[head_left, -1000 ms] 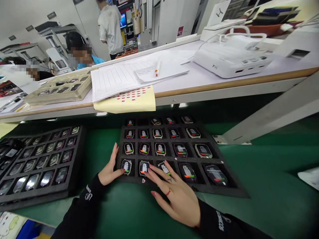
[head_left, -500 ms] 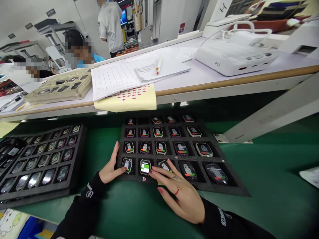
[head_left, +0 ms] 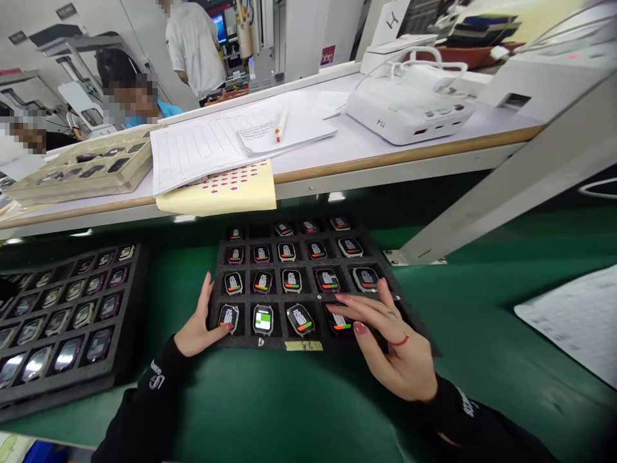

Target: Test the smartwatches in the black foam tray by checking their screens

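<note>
Centre of the head view, a dark foam tray (head_left: 277, 296) holds rows of smartwatches in square pockets. Most watch screens are lit with white text and a red-and-green bar. My left hand (head_left: 195, 331) grips the tray's front left corner, fingers along the side and thumb over the corner smartwatch (head_left: 228, 316). Beside it, another smartwatch (head_left: 263, 319) shows a white-and-green screen. Over the front row's right part is my right hand (head_left: 398, 347), fingers stretched out and holding nothing. Its fingertips are at a smartwatch (head_left: 341, 326), partly covering it; contact is unclear.
A second foam tray (head_left: 120, 328) of smartwatches lies to the left on the green mat (head_left: 270, 411). Above runs a shelf (head_left: 308, 170) with papers (head_left: 193, 151), a pen (head_left: 281, 124), a beige tray (head_left: 91, 183) and a white device (head_left: 409, 112). A slanted metal post (head_left: 482, 199) stands right.
My right hand has moved right along the front row, uncovering the third smartwatch and a yellow label. My left hand stays at the tray's corner. The view has shifted slightly.
</note>
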### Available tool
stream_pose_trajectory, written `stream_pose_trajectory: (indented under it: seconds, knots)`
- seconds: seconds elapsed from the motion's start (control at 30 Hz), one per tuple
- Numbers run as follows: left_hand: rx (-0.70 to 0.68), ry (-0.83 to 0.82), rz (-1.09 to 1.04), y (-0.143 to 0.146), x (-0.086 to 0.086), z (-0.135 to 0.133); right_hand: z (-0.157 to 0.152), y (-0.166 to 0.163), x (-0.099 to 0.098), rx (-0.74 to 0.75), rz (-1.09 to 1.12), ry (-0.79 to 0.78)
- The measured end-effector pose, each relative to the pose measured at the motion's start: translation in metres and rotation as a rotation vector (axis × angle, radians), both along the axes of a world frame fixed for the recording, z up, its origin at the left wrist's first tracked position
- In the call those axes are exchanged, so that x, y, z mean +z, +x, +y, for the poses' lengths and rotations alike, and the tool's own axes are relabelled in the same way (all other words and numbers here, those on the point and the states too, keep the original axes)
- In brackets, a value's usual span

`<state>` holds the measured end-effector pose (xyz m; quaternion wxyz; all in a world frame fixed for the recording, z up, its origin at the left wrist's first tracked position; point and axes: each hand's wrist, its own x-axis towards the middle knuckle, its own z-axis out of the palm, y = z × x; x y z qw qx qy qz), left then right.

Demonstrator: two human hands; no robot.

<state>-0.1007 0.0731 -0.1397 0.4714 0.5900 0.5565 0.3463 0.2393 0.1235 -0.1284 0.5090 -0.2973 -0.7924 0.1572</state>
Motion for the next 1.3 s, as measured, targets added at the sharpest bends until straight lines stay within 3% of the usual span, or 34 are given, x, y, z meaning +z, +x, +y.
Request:
stream_pose_trajectory:
  seconds: [0.4, 0.7, 0.97, 1.13, 1.3]
  knots:
    - [0.081, -0.046, -0.152, -0.01, -0.002, 0.007, -0.003, -0.001, -0.004, 0.16, -0.178, 0.01]
    - [0.182, -0.075, -0.291, -0.022, -0.009, 0.015, -0.004, -0.001, -0.003, 0.199, -0.186, 0.015]
    - [0.034, -0.039, -0.167, -0.019, -0.008, 0.009, -0.008, -0.003, -0.01, 0.224, -0.199, -0.02]
    - [-0.007, -0.038, -0.125, -0.013, -0.003, 0.007, -0.005, -0.002, -0.008, 0.235, -0.294, -0.022]
    - [-0.015, -0.053, -0.085, -0.01, 0.001, 0.005, -0.001, 0.001, -0.009, 0.209, -0.229, -0.004]
